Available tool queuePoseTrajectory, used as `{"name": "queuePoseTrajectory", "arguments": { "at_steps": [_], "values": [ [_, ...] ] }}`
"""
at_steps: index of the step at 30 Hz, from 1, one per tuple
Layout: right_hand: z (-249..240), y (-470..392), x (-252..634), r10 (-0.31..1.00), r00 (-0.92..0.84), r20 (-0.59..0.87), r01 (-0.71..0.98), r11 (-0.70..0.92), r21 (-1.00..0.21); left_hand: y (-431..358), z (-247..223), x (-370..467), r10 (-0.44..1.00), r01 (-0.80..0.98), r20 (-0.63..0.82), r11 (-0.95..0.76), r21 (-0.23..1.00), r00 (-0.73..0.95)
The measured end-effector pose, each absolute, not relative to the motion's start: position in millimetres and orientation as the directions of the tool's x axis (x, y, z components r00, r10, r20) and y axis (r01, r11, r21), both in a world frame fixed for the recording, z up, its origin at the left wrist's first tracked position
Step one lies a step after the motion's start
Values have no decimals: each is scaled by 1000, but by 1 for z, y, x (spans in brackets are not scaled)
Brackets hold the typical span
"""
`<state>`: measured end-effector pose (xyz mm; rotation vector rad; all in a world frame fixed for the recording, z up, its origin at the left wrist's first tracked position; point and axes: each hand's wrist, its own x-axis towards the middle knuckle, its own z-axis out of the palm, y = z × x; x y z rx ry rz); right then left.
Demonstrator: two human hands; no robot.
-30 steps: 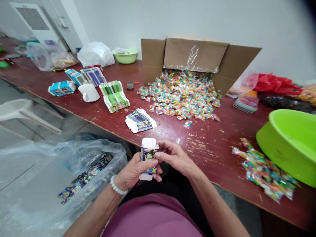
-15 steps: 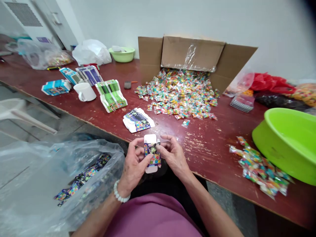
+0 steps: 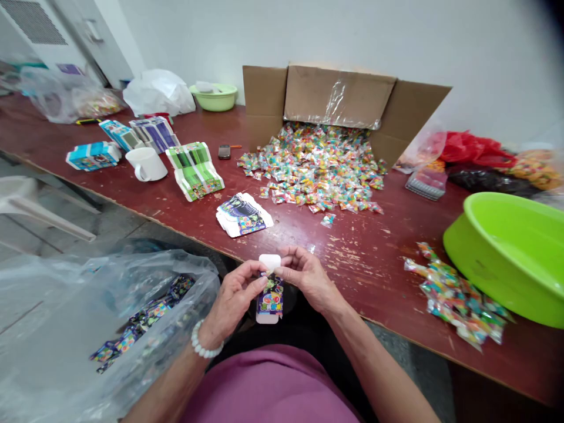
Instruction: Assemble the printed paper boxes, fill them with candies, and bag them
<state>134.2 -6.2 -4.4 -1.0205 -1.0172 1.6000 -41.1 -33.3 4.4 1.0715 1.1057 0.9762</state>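
A small printed carton, dark purple with bright pictures, is held upright between my two hands just off the table's front edge. Its white end flaps stick out at top and bottom. My left hand grips its left side near the top, thumb on the front face. With thumb and fingers, my right hand pinches the upper right corner. Beyond them on the table lies a stack of flat purple cartons. Wrapped candies spill from a cardboard box farther back.
At left stand a white mug, green flattened cartons and blue cartons. A clear plastic bag with purple cartons hangs below the edge. On the right are a green basin and a candy pile.
The carton has moved slightly down, and both hands have shifted up along it towards its top end. The whole view has slid a little leftward.
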Motion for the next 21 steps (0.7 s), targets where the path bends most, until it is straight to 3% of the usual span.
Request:
{"name": "queuePoseTrajectory", "arguments": {
  "at_steps": [5, 9, 12, 16, 21],
  "values": [
    [-6, -7, 134, 962, -266, -54, -126, -91, -988, -34, 4, -39, 982, -212, -163, 179, 961, 93],
    [-6, -11, 134, 977, -209, 49, -58, 37, -998, -36, 6, -36, 866, -329, -406, 489, 808, 290],
    [0, -13, 135, 952, -282, 116, 96, 148, -984, -36, 3, -32, 749, -327, -529, 655, 681, 399],
    [4, -12, 136, 940, -340, 37, 53, 58, -997, -33, -3, -26, 793, -314, -540, 608, 730, 281],
    [3, -6, 136, 940, -340, -8, 85, 22, -996, -30, -3, -23, 824, -188, -498, 553, 812, 271]
  ]
}}
